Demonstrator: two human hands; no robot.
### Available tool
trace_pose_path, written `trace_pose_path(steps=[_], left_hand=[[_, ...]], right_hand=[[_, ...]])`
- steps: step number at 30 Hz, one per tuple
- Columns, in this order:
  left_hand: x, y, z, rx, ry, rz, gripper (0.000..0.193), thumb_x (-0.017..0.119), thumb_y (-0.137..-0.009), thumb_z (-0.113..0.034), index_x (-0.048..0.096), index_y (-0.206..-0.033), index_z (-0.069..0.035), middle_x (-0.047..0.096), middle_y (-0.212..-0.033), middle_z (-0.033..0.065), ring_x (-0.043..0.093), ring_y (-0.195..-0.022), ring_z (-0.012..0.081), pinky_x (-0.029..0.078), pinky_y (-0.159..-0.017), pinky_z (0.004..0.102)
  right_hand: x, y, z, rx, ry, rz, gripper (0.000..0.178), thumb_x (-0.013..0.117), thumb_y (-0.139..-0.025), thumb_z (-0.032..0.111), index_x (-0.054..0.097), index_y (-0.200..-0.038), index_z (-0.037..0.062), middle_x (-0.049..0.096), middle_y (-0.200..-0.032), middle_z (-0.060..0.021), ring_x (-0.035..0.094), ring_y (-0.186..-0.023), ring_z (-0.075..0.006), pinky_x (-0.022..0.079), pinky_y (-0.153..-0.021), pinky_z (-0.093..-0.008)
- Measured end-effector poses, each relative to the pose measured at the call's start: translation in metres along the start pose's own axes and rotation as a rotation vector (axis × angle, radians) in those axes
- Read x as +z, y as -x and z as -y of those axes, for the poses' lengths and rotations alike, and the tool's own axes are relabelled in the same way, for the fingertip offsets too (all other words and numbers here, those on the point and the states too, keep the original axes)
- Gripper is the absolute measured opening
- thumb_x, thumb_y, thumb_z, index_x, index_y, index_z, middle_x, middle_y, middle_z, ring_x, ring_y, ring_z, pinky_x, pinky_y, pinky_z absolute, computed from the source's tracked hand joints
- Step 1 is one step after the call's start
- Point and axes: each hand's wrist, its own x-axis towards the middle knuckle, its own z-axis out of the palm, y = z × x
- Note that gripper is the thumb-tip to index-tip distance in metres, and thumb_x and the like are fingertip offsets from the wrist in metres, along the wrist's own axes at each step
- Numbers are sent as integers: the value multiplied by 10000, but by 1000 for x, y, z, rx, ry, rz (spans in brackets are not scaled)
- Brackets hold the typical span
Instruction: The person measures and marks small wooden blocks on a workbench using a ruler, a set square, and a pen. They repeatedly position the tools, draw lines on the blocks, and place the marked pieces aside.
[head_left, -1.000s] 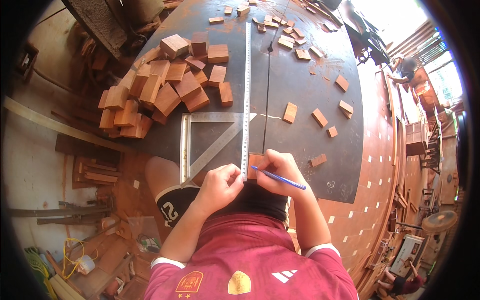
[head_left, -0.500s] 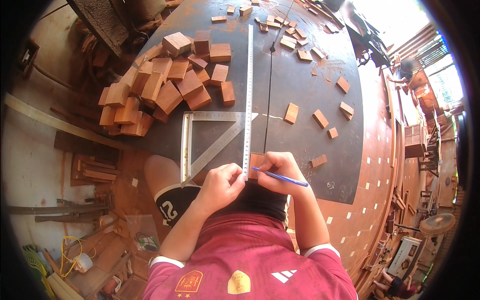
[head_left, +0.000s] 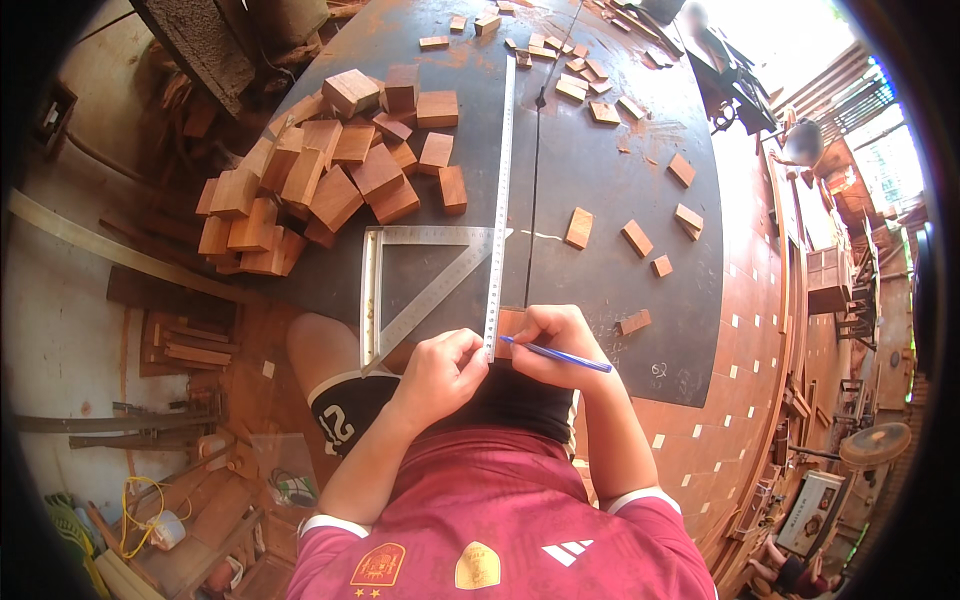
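Near the table's front edge, my left hand (head_left: pixel 445 368) is closed, thumb and fingers pinching the near end of a long metal ruler (head_left: pixel 504 150). The ruler runs away from me across the dark tabletop. My right hand (head_left: pixel 560 345) grips a blue pen (head_left: pixel 565 355), its tip touching or close to the ruler's right edge. Partly covered by the ruler and my fingers is a reddish wooden block (head_left: pixel 510 321). Left of the ruler lies a metal triangular square (head_left: pixel 430 302) with a thick fence; its tip reaches the ruler.
A heap of wooden blocks (head_left: pixel 378 172) covers the table's left side. Smaller offcuts (head_left: pixel 579 227) are scattered right and far on the dark tabletop (head_left: pixel 610 270). A fan (head_left: pixel 874 444) stands at far right. Other people are in the background at right.
The ruler's far end has swung slightly to the right. My right hand and the pen have shifted a little left, while my left hand keeps its pinch.
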Motion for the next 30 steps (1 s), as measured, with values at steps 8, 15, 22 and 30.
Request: trace_pose_path(steps=[8,15,22,30], left_hand=[[0,0,-4,-40,25,-4,131,667,-936,-123,650,-901,2,649,-802,178,641,-691,339,501,-640,413],[0,0,-7,-45,12,-2,130,669,-933,-124,651,-898,0,651,-802,176,649,-700,339,506,-646,414],[0,0,-5,-45,8,0,132,672,-929,-128,653,-898,-1,655,-805,174,653,-709,343,513,-654,416],[0,-1,-4,-36,10,-2,140,668,-929,-134,654,-893,1,657,-810,178,653,-710,347,513,-653,419]], right_hand=[[0,-1,-3,-9,11,12,197,764,-754,47,583,-699,-8,610,-636,-67,532,-635,-61,457,-546,-293],[-1,-2,-3,-32,26,12,196,758,-751,45,576,-691,0,600,-621,-65,526,-634,-58,454,-543,-292],[0,-3,-4,-43,-3,14,187,757,-752,37,584,-687,4,605,-628,-59,533,-631,-53,456,-537,-289],[0,-2,-1,-86,27,12,182,754,-753,37,587,-688,9,597,-623,-59,536,-616,-61,451,-531,-285]])
